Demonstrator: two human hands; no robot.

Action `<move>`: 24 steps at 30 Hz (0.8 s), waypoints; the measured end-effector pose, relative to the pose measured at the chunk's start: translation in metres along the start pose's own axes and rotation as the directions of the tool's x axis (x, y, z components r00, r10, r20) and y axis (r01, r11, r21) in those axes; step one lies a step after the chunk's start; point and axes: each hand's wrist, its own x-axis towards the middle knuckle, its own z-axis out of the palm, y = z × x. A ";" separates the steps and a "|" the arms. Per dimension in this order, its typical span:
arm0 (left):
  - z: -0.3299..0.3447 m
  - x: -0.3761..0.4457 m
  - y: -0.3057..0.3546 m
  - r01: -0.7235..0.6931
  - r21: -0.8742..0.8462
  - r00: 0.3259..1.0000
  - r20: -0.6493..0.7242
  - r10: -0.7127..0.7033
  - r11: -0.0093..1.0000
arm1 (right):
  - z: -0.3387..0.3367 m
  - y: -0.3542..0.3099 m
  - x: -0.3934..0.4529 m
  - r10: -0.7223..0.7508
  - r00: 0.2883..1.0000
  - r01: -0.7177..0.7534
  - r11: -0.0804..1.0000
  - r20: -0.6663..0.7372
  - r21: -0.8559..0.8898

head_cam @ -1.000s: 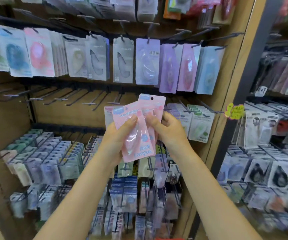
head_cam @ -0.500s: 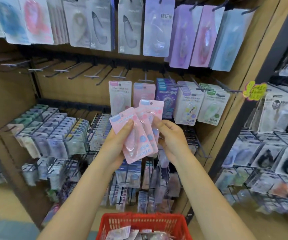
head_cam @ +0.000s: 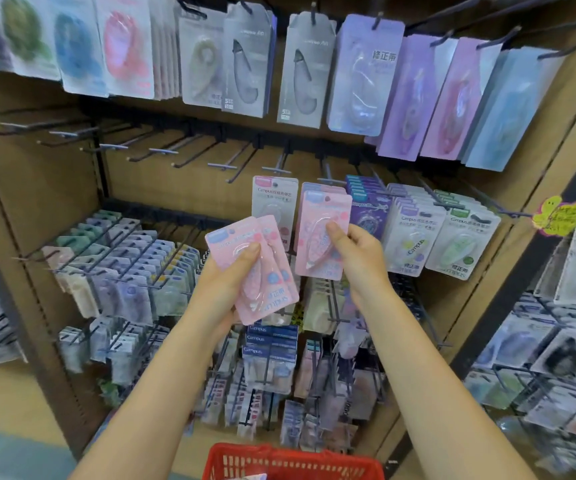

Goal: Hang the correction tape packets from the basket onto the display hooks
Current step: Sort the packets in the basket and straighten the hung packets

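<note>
My left hand (head_cam: 226, 282) grips a small stack of pink correction tape packets (head_cam: 262, 289), tilted to the left. One single pink packet (head_cam: 317, 244) is pinched upright by my right hand (head_cam: 356, 251), right in front of the pink packets (head_cam: 324, 190) hanging on a middle-row hook. A white packet (head_cam: 272, 199) hangs just left of those. The red basket (head_cam: 293, 462) sits at the bottom edge, between my forearms.
Bare black hooks (head_cam: 162, 150) run along the middle row to the left. Purple, white and green packets (head_cam: 418, 237) hang to the right. Rows of larger packets (head_cam: 300, 67) fill the top, and smaller stock (head_cam: 124, 258) crowds the lower hooks. A second rack (head_cam: 563, 341) stands at right.
My right hand has pulled one pink packet off the stack and raised it to the right, toward the hanging pink packets. The view has tilted down, and the red basket has come into sight.
</note>
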 end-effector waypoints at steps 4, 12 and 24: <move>0.002 0.005 0.004 -0.017 -0.013 0.999 0.030 0.017 1.000 | 0.006 -0.001 0.014 -0.033 0.998 0.030 0.998 -0.054 -0.053; 0.004 0.011 -0.001 0.034 0.014 0.998 0.045 -0.035 0.999 | 0.008 -0.001 0.012 -0.177 0.956 0.148 0.980 -0.233 -0.135; 0.019 0.015 -0.016 0.050 -0.045 0.985 0.169 -0.041 0.998 | -0.014 -0.009 -0.037 -0.010 0.981 0.022 0.998 0.192 -0.059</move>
